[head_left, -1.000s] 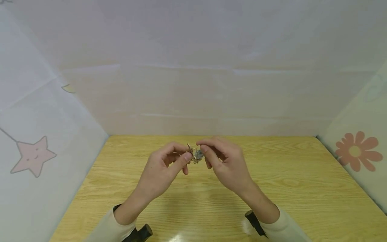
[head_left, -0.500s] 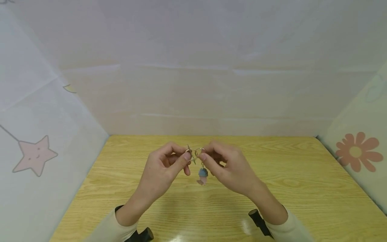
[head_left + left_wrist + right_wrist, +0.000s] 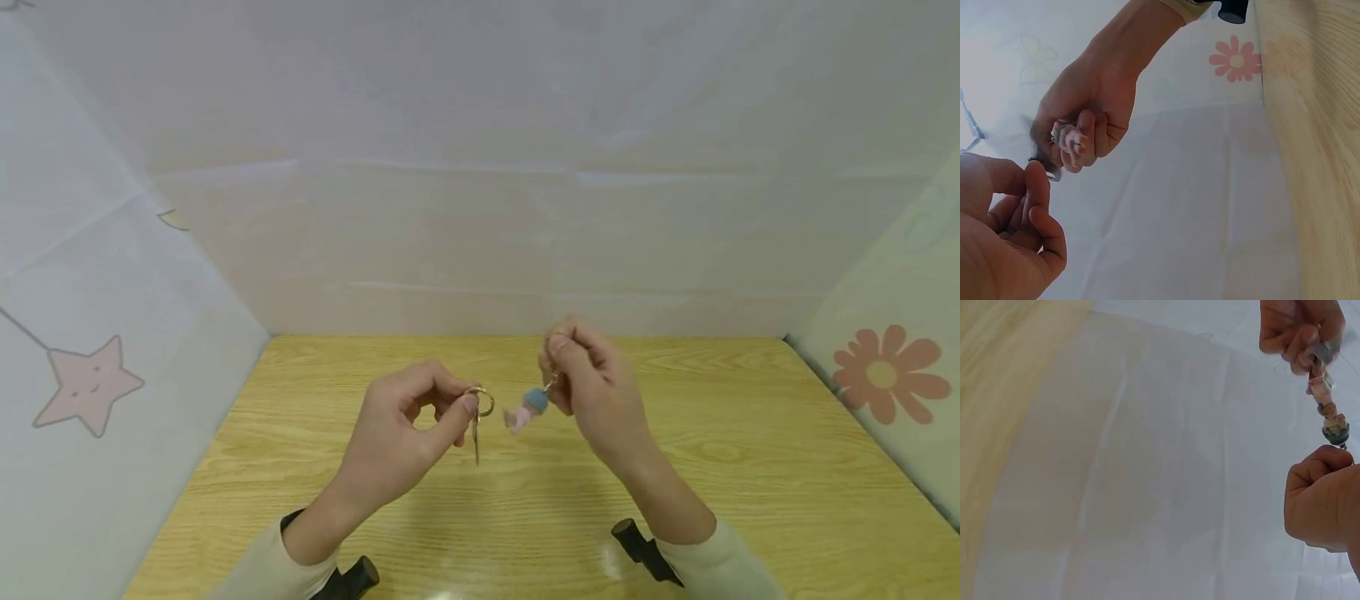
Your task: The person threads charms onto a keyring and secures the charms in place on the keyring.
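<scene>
My left hand (image 3: 408, 425) pinches a gold-coloured key ring (image 3: 491, 403) between thumb and forefinger. A thin flat metal piece (image 3: 476, 446) hangs below that ring, seen edge-on in the head view. To the right and slightly higher, my right hand (image 3: 596, 392) pinches the top of a keychain charm (image 3: 534, 400), its fingertips covering the upper end of the short chain (image 3: 553, 381). The charm has a rounded blue top and a pink lower part, and it swings out leftward. A gap separates the charm from the key ring in the head view. Both hands are above the table.
The wooden table (image 3: 315, 467) reaches back to a pale fabric wall (image 3: 480, 250). Side walls carry a printed star (image 3: 90, 385) and a printed flower (image 3: 888, 375). Dark camera mounts (image 3: 645, 546) sit at both wrists by the light sleeves (image 3: 720, 562).
The charm first sat between my hands, then dropped to hang from the right one. My right hand has since moved right and up with it, away from the ring in my left.
</scene>
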Demonstrator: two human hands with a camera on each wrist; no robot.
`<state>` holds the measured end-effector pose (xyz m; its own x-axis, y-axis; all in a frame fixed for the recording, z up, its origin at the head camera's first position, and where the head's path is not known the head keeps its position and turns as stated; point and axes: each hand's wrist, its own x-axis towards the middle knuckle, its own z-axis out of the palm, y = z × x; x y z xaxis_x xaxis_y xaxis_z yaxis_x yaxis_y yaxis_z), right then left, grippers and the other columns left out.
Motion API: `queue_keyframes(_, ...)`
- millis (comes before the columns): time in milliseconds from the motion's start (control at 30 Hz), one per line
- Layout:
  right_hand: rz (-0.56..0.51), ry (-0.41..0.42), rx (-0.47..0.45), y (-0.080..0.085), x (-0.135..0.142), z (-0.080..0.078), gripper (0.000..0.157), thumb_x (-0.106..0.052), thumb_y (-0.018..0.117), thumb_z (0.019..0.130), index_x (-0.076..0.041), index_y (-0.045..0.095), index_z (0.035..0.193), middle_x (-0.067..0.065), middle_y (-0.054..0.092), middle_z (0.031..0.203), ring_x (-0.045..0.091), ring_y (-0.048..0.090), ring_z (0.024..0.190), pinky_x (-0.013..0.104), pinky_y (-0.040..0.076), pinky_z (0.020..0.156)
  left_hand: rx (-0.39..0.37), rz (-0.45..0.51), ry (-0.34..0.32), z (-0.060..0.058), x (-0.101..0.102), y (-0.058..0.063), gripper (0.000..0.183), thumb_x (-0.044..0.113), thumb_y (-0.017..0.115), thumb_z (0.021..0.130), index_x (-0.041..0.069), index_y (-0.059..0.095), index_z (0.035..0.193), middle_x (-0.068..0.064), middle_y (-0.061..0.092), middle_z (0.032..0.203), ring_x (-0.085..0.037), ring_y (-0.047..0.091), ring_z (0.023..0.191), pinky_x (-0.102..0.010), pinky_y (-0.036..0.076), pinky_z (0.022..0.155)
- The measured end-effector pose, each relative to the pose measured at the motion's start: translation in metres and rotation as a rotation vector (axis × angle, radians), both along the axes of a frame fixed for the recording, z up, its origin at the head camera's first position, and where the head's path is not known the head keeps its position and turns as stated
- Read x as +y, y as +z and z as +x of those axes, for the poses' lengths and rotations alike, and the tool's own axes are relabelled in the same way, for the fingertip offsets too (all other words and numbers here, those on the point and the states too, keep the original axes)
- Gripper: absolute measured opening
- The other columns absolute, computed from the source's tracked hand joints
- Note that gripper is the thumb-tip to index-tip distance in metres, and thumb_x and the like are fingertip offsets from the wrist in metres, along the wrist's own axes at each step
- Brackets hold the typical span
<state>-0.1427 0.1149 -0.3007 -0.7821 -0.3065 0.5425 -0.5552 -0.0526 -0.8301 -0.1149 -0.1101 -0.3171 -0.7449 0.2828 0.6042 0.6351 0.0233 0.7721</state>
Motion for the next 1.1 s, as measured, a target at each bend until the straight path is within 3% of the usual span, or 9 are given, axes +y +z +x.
queue_keyframes(67,-0.028,-0.034,0.029,0.003,0.004,0.000,0.025,-0.005,0.046,0.109,-0.003,0.053,0.085,0.010,0.046,0.073,0.019,0.037,0.049,0.032,0.034,0.042,0.042,-0.001,0.009,0.000,0.000,0.000,0.009,0.000,0.068,0.097,0.009,0.071,0.095,-0.001,0.068,0.081,-0.014,0.064,0.060,-0.035,0.055,0.057)
queue_keyframes(133,0.030,-0.039,0.084,0.004,0.007,0.000,0.020,0.000,0.050,0.106,-0.005,0.058,0.088,0.008,0.052,0.077,0.019,0.047,0.055,0.032,0.043,0.051,0.037,0.004,0.011,0.000,-0.001,0.001,0.009,0.001,0.069,0.097,0.009,0.072,0.097,-0.001,0.070,0.085,-0.014,0.065,0.061,-0.035,0.057,0.061)
queue_keyframes(233,0.102,0.022,0.123,0.004,0.004,0.000,0.017,0.003,0.056,0.103,-0.008,0.065,0.093,0.009,0.064,0.088,0.025,0.063,0.079,0.036,0.053,0.075,-0.007,0.016,-0.008,0.001,-0.003,0.001,0.008,0.001,0.069,0.097,0.008,0.072,0.100,-0.004,0.071,0.091,-0.017,0.068,0.064,-0.037,0.058,0.068)
queue_keyframes(300,0.102,0.074,0.075,0.004,0.000,0.000,0.014,-0.002,0.056,0.104,-0.008,0.066,0.095,0.011,0.068,0.094,0.029,0.066,0.090,0.040,0.053,0.085,-0.043,0.026,-0.030,0.001,-0.005,0.001,0.009,0.000,0.068,0.098,0.006,0.072,0.103,-0.006,0.071,0.092,-0.020,0.069,0.067,-0.039,0.059,0.073)
queue_keyframes(367,0.053,0.129,-0.015,0.005,-0.003,0.000,0.013,-0.006,0.056,0.106,-0.005,0.064,0.096,0.015,0.069,0.094,0.033,0.066,0.092,0.041,0.053,0.084,-0.069,0.030,-0.054,0.002,-0.007,0.000,0.010,0.000,0.065,0.099,0.005,0.072,0.105,-0.007,0.070,0.091,-0.022,0.069,0.069,-0.040,0.059,0.075)
queue_keyframes(467,-0.011,0.195,-0.140,0.006,-0.005,-0.001,0.015,-0.010,0.055,0.107,0.000,0.061,0.098,0.018,0.066,0.084,0.034,0.067,0.077,0.037,0.054,0.073,-0.080,0.016,-0.052,0.003,-0.009,0.001,0.013,0.002,0.063,0.102,0.006,0.072,0.109,-0.006,0.069,0.089,-0.022,0.070,0.069,-0.040,0.059,0.075)
queue_keyframes(600,-0.027,0.249,-0.180,0.007,-0.006,0.001,0.009,-0.006,0.059,0.104,0.000,0.063,0.099,0.017,0.060,0.076,0.029,0.059,0.059,0.034,0.050,0.055,-0.068,0.001,-0.019,0.006,-0.010,0.002,0.015,0.004,0.061,0.103,0.007,0.073,0.112,-0.004,0.069,0.091,-0.020,0.069,0.069,-0.039,0.058,0.078)
queue_keyframes(833,0.072,0.230,0.045,0.006,-0.012,0.010,0.012,0.004,0.066,0.098,-0.007,0.070,0.097,0.008,0.061,0.078,0.022,0.049,0.052,0.033,0.044,0.043,0.004,-0.008,0.041,0.008,-0.006,0.001,0.018,-0.001,0.062,0.101,0.006,0.073,0.113,-0.003,0.072,0.093,-0.016,0.068,0.067,-0.036,0.058,0.070)
queue_keyframes(1100,0.263,0.004,0.282,0.011,-0.016,0.018,0.019,0.002,0.069,0.096,-0.016,0.072,0.100,-0.008,0.058,0.079,0.010,0.049,0.061,0.025,0.042,0.052,0.072,-0.053,0.131,0.008,-0.003,0.001,0.019,0.001,0.062,0.101,0.008,0.075,0.113,0.002,0.069,0.086,-0.012,0.066,0.064,-0.030,0.055,0.062)
